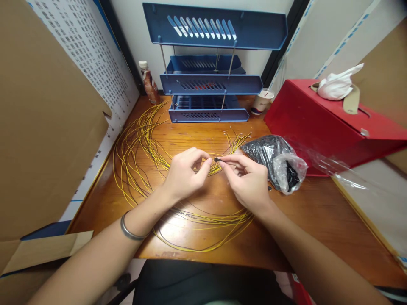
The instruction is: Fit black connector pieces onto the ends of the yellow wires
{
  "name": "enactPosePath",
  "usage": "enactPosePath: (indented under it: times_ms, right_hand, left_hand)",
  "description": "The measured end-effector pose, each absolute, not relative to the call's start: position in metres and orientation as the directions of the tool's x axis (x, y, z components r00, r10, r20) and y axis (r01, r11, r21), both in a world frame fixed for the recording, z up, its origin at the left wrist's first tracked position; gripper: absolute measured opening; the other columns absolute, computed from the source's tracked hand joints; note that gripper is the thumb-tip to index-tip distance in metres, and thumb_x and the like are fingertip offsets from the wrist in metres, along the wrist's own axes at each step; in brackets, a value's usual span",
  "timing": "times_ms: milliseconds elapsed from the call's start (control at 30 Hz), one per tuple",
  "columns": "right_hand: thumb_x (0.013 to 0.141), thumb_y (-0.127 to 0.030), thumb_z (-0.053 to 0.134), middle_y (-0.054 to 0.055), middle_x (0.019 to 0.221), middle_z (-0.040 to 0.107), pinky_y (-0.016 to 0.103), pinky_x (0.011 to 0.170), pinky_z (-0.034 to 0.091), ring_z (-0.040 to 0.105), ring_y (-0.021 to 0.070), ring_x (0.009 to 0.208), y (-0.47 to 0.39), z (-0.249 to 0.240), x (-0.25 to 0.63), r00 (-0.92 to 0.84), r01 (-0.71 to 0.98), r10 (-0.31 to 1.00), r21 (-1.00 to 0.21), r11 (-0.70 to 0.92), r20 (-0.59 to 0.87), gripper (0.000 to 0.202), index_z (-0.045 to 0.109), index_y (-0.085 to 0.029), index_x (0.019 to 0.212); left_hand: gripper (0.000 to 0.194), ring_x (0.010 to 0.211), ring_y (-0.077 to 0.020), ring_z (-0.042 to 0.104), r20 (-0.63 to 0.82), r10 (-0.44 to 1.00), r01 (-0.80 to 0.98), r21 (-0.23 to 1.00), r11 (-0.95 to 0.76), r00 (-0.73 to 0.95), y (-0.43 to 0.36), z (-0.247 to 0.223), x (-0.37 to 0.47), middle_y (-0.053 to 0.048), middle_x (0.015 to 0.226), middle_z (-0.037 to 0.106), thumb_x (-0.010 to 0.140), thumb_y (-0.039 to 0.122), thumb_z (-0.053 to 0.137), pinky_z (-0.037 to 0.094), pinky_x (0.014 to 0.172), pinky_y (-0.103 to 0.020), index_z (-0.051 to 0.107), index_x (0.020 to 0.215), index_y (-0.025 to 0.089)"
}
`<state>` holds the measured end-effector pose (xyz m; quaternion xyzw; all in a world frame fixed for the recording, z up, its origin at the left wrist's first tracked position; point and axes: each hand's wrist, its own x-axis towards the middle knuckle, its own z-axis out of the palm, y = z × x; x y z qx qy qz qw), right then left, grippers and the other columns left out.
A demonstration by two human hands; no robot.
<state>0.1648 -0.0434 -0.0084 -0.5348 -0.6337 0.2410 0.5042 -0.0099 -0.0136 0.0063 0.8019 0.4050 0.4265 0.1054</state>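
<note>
A small black part (217,159) is pinched between the thumb and fingers of my right hand (246,178). Just left of it, my left hand (189,173) has its thumb and forefinger pressed together; whatever lies between those fingertips is too small to make out. Yellow and dark wires (144,135) spread in a large loop on the wooden table, passing behind and below both hands. Their pale-tipped ends (235,140) fan out behind my right hand. A clear plastic bag (270,154) of black pieces lies open to the right of that hand.
A blue tiered tray rack (211,84) stands at the back, between a bottle (149,84) and a paper cup (262,101). A red tissue box (318,123) is at the right. Cardboard (41,118) rises on the left. The wooden table's (305,224) front edge is near my body.
</note>
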Motion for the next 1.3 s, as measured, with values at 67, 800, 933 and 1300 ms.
enactPosePath:
  times_ms: [67,800,933,1300]
  right_hand:
    - [0.088,-0.027,0.068,0.006,0.086,0.078,0.029,0.066,0.055,0.072,0.019,0.073,-0.0436,-0.0084,0.1647,0.08,0.437,0.92,-0.843,0.313,0.384,0.012,0.075,-0.02,0.095]
    - [0.086,-0.023,0.069,0.006,0.084,0.077,0.026,0.059,0.053,0.07,0.0158,0.066,-0.0437,-0.0051,0.1627,0.043,0.389,0.907,-0.843,0.371,0.419,0.01,0.075,-0.019,0.092]
    - [0.086,-0.023,0.069,0.005,0.079,0.076,0.025,0.055,0.051,0.067,0.0146,0.06,-0.0439,-0.0055,0.1632,0.052,0.383,0.914,-0.853,0.355,0.403,0.009,0.074,-0.019,0.091]
    - [0.085,-0.023,0.069,0.006,0.084,0.077,0.026,0.06,0.053,0.07,0.0164,0.068,-0.0437,-0.0042,0.1622,0.054,0.38,0.911,-0.852,0.361,0.41,0.008,0.075,-0.019,0.09]
  left_hand:
    - [0.014,0.056,-0.0108,0.05,0.596,0.743,0.552,0.526,-0.647,0.304,-0.0139,0.0065,-0.0098,0.0,0.064,0.06,0.089,0.021,0.061,0.04,0.057,-0.025,0.064,0.077,0.015]
    - [0.016,0.058,-0.01,0.053,0.595,0.717,0.505,0.521,-0.688,0.364,-0.0139,0.0067,-0.0102,0.0,0.066,0.062,0.09,0.019,0.061,0.04,0.058,-0.023,0.065,0.075,0.014]
    - [0.016,0.059,-0.0109,0.053,0.569,0.745,0.525,0.54,-0.658,0.348,-0.0136,0.0068,-0.01,0.0,0.067,0.063,0.09,0.022,0.062,0.04,0.059,-0.024,0.065,0.077,0.014]
    - [0.018,0.058,-0.0107,0.052,0.562,0.738,0.487,0.559,-0.671,0.373,-0.0145,0.0072,-0.0117,-0.001,0.066,0.06,0.09,0.017,0.055,0.039,0.058,-0.024,0.06,0.073,0.014]
